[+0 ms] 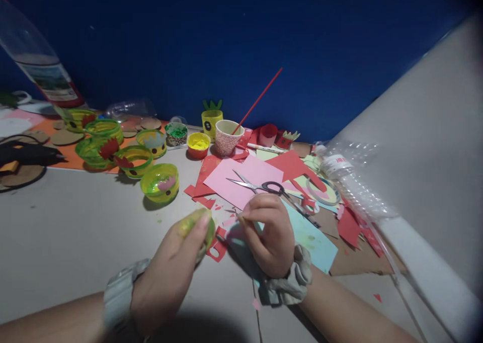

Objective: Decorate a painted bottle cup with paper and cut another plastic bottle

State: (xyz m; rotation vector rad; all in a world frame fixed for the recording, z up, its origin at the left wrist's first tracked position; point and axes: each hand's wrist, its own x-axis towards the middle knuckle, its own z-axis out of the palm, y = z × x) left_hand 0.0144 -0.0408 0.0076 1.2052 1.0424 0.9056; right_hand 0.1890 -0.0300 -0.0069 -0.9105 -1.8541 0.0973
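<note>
My left hand (pixel 171 267) is closed around a small yellow-green cup piece (pixel 202 227), lifted just above the table (pixel 75 232). My right hand (pixel 269 240) is curled shut beside it, fingertips pinched on something too small to make out, resting over a pale blue sheet (pixel 317 242). Scissors (pixel 264 187) lie just beyond my right hand on pink paper (pixel 241 179). Beyond my left hand sits a green bowl (pixel 160 182).
</note>
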